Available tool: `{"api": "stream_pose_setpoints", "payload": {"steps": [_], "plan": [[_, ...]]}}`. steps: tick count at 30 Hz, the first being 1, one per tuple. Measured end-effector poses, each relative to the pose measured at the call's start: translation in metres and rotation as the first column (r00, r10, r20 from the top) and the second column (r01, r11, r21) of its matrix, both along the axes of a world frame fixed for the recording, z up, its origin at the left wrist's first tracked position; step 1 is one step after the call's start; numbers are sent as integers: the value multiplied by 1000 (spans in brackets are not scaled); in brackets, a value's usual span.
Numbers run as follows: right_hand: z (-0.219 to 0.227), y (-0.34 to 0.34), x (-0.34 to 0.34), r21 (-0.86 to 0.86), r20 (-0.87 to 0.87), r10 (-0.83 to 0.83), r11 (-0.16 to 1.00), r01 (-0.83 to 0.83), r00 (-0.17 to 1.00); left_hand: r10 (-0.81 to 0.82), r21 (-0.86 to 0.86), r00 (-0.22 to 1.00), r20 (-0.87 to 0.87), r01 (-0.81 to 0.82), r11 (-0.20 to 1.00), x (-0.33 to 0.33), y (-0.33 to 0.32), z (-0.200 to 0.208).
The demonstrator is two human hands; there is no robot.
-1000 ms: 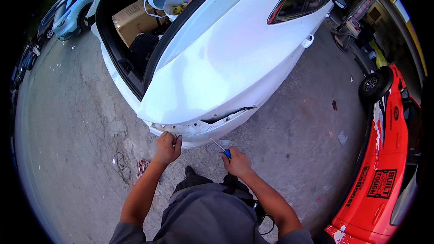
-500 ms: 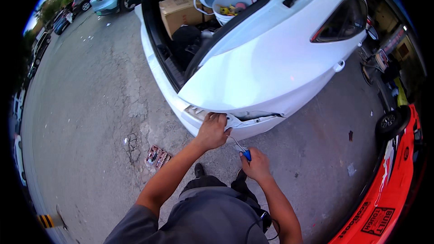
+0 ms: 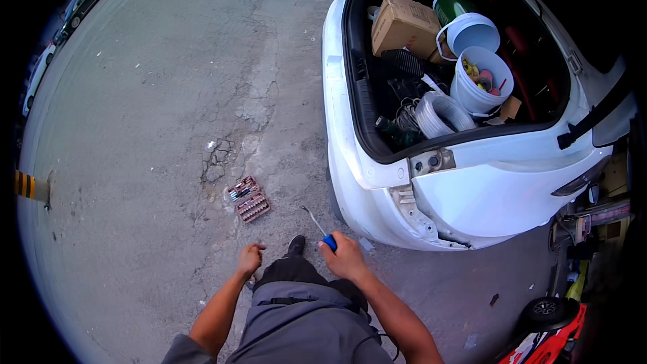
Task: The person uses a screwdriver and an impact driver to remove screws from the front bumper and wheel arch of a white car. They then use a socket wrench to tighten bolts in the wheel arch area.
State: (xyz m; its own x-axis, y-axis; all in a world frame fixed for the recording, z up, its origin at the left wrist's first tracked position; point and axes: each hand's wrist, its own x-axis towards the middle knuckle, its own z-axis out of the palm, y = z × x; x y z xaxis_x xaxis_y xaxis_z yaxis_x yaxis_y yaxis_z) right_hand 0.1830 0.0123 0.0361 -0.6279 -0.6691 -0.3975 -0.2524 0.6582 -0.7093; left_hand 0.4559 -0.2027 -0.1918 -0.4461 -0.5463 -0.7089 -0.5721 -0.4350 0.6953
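My right hand [image 3: 346, 256] is closed around the blue handle of a trim clip remover [image 3: 329, 241]. Its thin metal shaft points up and left, with a bent tip held over the ground. Lower left of that tip hangs my left hand [image 3: 250, 260], its fingers curled together; whether anything small is in them is hidden. On the pavement beyond it lies an unfolded socket set [image 3: 253, 207] in a reddish-brown case, with rows of sockets and bits. To the right stands a white car [image 3: 360, 185], its tailgate raised and a bumper corner [image 3: 421, 219] exposed beside the rear panel.
The boot holds a cardboard box [image 3: 406, 27], white buckets [image 3: 480, 81], a coil of clear hose [image 3: 441, 116] and cables. A red vehicle [image 3: 549, 334] is at the lower right. A striped post [image 3: 30, 187] rises at the left edge. Cracked pavement [image 3: 219, 158] lies ahead.
Both hands have come away from the bumper corner; the right keeps the trim clip remover. My view has swung left, so the car sits further right and the socket set is nearer the middle.
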Motion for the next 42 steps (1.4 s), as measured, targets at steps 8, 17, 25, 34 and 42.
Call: {"api": "stream_pose_setpoints", "payload": {"steps": [8,17,25,34,42], "plan": [[-107,-159,-128,-185,186,-527,810,557,829,337,-59,926,171,-332,942,73,-77,-21],[-130,-241,-424,-133,267,-864,405,905,426,353,-128,916,193,-333,934,-14,-107,-10],[-177,-213,-523,243,-394,-911,23,970,120,308,-79,858,411,-302,950,-63,-169,-3],[-233,-150,-559,608,310,-840,-184,772,-445,570,-169,783,248,-544,822,-129,-287,1],[-132,-307,-391,-229,30,-919,377,898,393,533,-81,775,340,-541,837,-122,-323,-109]]}}
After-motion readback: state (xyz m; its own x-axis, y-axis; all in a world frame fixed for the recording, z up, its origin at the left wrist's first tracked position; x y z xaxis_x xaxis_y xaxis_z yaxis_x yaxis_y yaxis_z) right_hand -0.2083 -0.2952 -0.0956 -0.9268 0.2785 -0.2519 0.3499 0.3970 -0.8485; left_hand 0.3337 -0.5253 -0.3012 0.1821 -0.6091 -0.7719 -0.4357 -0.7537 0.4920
